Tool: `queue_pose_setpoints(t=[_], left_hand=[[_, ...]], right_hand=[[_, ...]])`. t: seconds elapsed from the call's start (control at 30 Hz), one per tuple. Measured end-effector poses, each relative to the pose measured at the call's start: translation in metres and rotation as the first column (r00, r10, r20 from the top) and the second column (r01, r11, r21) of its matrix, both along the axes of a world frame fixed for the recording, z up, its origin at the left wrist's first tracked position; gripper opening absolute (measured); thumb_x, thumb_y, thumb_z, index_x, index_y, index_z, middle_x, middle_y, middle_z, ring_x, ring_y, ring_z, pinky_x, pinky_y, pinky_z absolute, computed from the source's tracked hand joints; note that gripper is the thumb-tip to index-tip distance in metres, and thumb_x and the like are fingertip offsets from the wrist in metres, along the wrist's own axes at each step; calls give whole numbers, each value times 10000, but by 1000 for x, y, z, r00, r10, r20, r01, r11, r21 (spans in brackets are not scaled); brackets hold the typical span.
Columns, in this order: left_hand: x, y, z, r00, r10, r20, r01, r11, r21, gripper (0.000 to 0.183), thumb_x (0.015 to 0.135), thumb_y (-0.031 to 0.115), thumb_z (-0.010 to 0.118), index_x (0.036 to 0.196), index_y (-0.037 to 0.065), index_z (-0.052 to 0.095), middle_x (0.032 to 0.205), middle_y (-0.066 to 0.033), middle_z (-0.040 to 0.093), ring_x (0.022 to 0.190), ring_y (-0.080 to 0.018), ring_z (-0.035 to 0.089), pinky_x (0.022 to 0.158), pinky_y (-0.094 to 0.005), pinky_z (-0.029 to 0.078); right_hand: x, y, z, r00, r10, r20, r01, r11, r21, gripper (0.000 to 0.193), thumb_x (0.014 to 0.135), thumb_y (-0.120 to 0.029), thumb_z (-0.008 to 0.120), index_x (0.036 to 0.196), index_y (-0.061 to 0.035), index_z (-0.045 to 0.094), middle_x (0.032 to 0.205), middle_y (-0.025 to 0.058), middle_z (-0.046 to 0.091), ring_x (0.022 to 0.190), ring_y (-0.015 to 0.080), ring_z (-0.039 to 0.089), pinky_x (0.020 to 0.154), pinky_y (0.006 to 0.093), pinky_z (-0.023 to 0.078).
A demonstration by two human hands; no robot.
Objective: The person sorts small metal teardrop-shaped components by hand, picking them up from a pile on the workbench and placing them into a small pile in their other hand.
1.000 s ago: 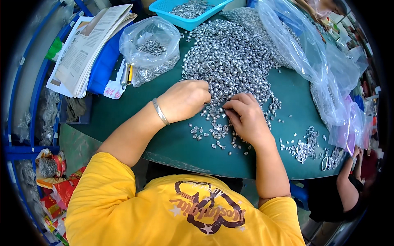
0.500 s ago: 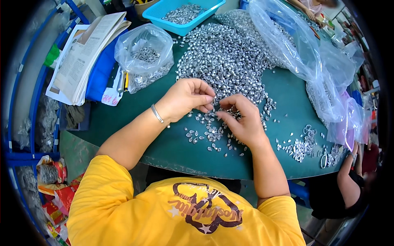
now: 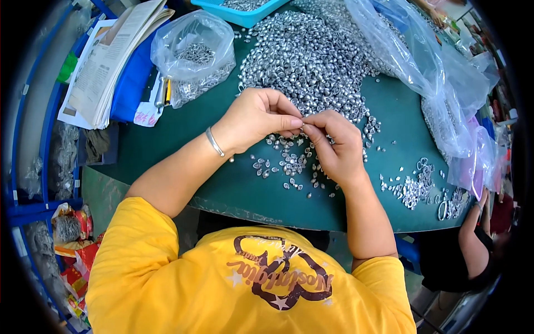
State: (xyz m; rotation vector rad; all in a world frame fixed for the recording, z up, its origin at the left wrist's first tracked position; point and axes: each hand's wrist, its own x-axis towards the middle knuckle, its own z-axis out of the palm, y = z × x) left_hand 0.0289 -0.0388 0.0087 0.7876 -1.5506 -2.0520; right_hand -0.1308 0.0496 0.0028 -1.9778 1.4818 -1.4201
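Observation:
Just in front of a large heap of small silver drop-shaped metal pieces [image 3: 306, 55], my two hands meet fingertip to fingertip. My left hand [image 3: 261, 117], with a silver bangle [image 3: 213, 142] at its wrist, pinches thumb against forefinger. My right hand [image 3: 338, 146] pinches at the same spot, touching the left fingertips. Whatever sits between them is too small and too covered to name. Below the hands, loose silver pieces [image 3: 292, 163] lie scattered on the green tabletop [image 3: 250, 195].
Left of the heap stands a clear plastic bag of metal parts [image 3: 194, 55], beside a newspaper stack [image 3: 108, 61]. A blue basket [image 3: 247, 18] is at the back. Large plastic bags [image 3: 417, 72] cover the right side, with a small-part pile [image 3: 411, 192] nearer. Another person's arm [image 3: 474, 245] shows at far right.
My hands have come together, from slightly apart to touching at the fingertips. The whole view has shifted a little, so the table things sit higher in the picture.

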Motion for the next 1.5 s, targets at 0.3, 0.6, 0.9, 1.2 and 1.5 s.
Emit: queue_pose_setpoints(t=[0.3,0.6,0.9,1.2,1.5], left_hand=[[46,-58,27,675,706,-215,-293,-11,-956,47,700,23,612,739,41,632,767,-96,621,713,-263,599,647,-316,474],[21,-29,10,985,167,50,10,237,-972,144,654,61,708,759,28,614,812,-87,598,758,-239,576,688,-308,460],[2,-6,-2,999,-35,26,34,236,-971,176,659,46,707,753,27,560,776,-101,584,676,-260,583,587,-311,480],[-12,-52,37,850,429,-307,-524,622,-581,139,799,32,609,922,-11,561,742,-46,585,617,-100,563,577,-225,462],[16,-107,57,924,355,144,-158,696,-701,198,818,105,599,979,-10,603,847,-26,635,729,-83,576,620,-227,455]], right_hand=[[-4,0,-6,998,18,-68,-10,994,108,95,704,-3,641,798,-19,637,771,104,588,720,262,562,641,326,460],[8,-1,-10,938,122,-324,-83,988,131,67,700,-41,635,760,-29,607,739,84,545,724,260,525,667,350,437],[1,4,-13,945,-28,326,-95,930,356,96,796,-55,615,859,16,605,735,68,600,606,87,524,553,230,437],[-3,2,-6,949,-165,270,105,969,221,83,799,-61,601,851,-3,629,735,82,595,622,145,550,575,250,446],[-11,0,-10,961,-192,200,170,978,124,70,777,-25,602,838,-1,625,734,97,607,638,175,571,587,261,451]])
